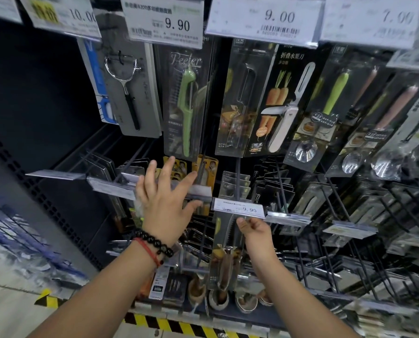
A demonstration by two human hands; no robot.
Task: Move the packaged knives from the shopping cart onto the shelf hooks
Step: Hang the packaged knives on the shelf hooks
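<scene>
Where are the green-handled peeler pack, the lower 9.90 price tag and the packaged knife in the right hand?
Green peeler pack (pixel 187 111): head view, on the green handle.
Lower 9.90 price tag (pixel 240 208): head view, middle of the white label.
Packaged knife (pixel 225 242): head view, on the serrated blade.

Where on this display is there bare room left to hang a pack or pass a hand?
Bare room: the dark back panel left of the grey peeler card. Crowded: the lower hook rows right of the right hand and the left hand, and the hanging packs under the price tags.
</scene>
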